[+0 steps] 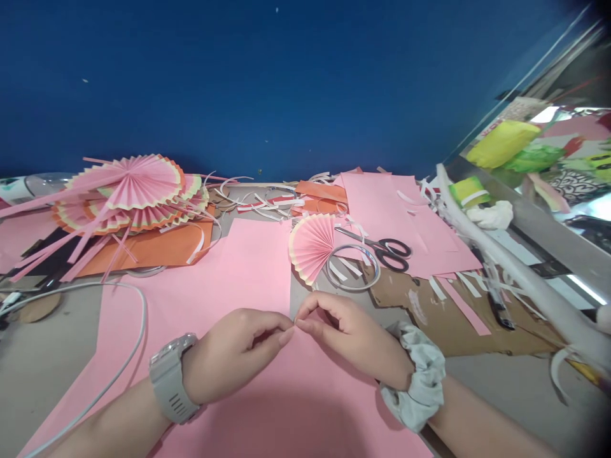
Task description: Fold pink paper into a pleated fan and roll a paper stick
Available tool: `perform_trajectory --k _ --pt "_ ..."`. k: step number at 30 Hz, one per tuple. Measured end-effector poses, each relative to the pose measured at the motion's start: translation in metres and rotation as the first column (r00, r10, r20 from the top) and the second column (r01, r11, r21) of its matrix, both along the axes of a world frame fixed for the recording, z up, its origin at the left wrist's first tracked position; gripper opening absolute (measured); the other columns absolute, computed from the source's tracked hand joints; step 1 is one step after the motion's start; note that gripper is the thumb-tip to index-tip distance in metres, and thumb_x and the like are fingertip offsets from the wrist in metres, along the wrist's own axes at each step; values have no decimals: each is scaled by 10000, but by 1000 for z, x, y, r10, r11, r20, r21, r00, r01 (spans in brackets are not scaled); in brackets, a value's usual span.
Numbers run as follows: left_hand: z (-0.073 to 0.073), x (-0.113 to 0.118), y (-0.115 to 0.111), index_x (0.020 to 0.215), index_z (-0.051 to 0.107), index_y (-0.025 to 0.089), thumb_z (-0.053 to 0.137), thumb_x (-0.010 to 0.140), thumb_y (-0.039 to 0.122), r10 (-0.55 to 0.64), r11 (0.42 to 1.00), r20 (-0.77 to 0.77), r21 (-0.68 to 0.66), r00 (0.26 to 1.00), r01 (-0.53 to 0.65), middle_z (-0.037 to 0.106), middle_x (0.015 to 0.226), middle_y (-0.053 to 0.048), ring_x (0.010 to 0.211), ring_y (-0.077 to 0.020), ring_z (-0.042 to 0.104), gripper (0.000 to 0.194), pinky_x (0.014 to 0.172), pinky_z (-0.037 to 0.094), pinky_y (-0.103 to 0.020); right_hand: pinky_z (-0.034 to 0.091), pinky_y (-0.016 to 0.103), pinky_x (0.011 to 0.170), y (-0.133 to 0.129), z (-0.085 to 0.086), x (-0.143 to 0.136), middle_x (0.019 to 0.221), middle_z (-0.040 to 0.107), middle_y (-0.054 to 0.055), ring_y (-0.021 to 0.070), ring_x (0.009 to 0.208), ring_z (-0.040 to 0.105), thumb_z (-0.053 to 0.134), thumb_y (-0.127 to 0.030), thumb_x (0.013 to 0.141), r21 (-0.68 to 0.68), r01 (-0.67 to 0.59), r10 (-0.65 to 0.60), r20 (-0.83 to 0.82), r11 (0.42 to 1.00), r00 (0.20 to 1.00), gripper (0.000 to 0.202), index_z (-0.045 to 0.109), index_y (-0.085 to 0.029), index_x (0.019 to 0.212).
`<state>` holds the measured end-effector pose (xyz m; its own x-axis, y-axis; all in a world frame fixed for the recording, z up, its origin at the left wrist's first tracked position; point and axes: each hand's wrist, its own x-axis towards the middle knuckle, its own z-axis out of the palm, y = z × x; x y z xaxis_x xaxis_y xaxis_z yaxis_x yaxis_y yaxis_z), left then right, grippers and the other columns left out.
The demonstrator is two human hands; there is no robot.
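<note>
My left hand [241, 346], with a grey watch on its wrist, and my right hand [341, 337], with a pale scrunchie on its wrist, meet at their fingertips. Both are pinched closed over a large pink paper sheet [258, 254]. Whatever lies between the fingertips is too small to make out. Just beyond them rests a pleated pink paper fan [312, 248] with a pale yellow edge. A roll of tape [353, 286] lies against the fan's right side, and black-handled scissors [382, 248] lie beside it.
Finished pleated rosettes [128, 184] with paper strips are piled at the left on orange paper [147, 251]. More pink sheets [401, 222], cardboard [429, 312], a utility knife [499, 305] and white scraps lie to the right. A white cable [143, 312] curves across the left; a blue wall [267, 83] stands behind.
</note>
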<state>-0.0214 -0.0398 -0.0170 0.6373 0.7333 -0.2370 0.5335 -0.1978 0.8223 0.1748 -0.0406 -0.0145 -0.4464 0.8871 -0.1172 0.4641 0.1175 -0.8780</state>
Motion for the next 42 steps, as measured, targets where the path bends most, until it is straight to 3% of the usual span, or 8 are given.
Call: perform_trajectory --k 4,11,20,26,31,42 --pt "1 1 0 642 419 172 327 896 287 13 1000 17 -15 1000 -12 300 577 61 537 -83 278 293 502 258 -198 335 207 572 1 -1 1 694 534 -46 83 605 422 521 -321 841 -13 -3 3 -28 1000 1000 136 579 -201 817" --pt "0 -1 1 776 552 169 327 901 325 20 998 62 -53 998 -16 353 594 54 547 -88 303 301 517 279 -201 356 220 606 4 -6 3 726 559 -35 97 655 463 522 -362 835 -39 -18 16 -43 999 999 170 581 -204 827" --pt "1 -2 2 842 583 176 329 904 323 11 997 87 -82 996 -4 361 609 52 557 -89 303 299 524 281 -203 366 219 612 1 -7 2 737 554 -34 97 661 466 507 -348 846 -23 2 -4 -89 1000 996 155 562 -207 818" --pt "1 -3 2 758 527 161 346 898 328 62 995 98 -86 993 -54 402 625 47 573 -88 333 283 540 302 -200 373 209 614 3 -2 5 732 511 -38 91 673 462 467 -351 866 -41 52 -56 -114 998 992 167 525 -200 823" --pt "-2 -5 2 587 359 166 388 872 430 22 997 15 -79 1000 -20 283 571 61 525 -74 259 390 476 227 -206 338 213 584 4 -3 11 663 407 -47 87 632 389 421 -352 887 -3 89 -89 -93 996 992 246 433 -192 700" --pt "-5 -6 2 586 270 179 357 881 444 84 996 -25 -35 996 -85 229 569 64 518 -77 232 406 465 211 -211 302 217 541 1 -1 5 615 334 -55 83 574 334 414 -335 892 58 190 -183 -109 980 977 273 388 -193 660"
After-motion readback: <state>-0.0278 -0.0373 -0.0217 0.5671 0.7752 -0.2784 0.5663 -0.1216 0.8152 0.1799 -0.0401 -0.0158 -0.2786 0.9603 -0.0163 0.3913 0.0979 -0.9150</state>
